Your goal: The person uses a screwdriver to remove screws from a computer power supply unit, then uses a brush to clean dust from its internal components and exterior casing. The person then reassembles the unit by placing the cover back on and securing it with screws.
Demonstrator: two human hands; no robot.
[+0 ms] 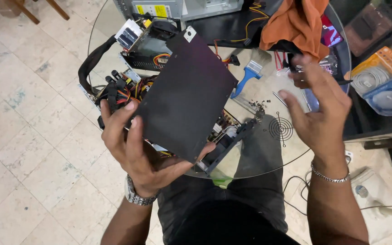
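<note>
My left hand [137,149] grips a flat black metal cover plate [187,95] by its lower edge, tilted above the round glass table [259,159]. Under the plate lies an opened power supply unit [146,50] with a bundle of black, orange and yellow cables [121,93] and a black fan [225,145]. My right hand [320,109] hovers to the right of the plate, fingers spread, holding nothing. It wears a thin bracelet; the left wrist wears a metal watch.
A blue-handled brush [246,77], several small screws [258,105], a round wire fan grille [281,128] and an orange cloth [296,20] lie on the glass. A grey computer case [182,7] stands at the far edge. Packaged cables [382,81] sit on a dark shelf at right.
</note>
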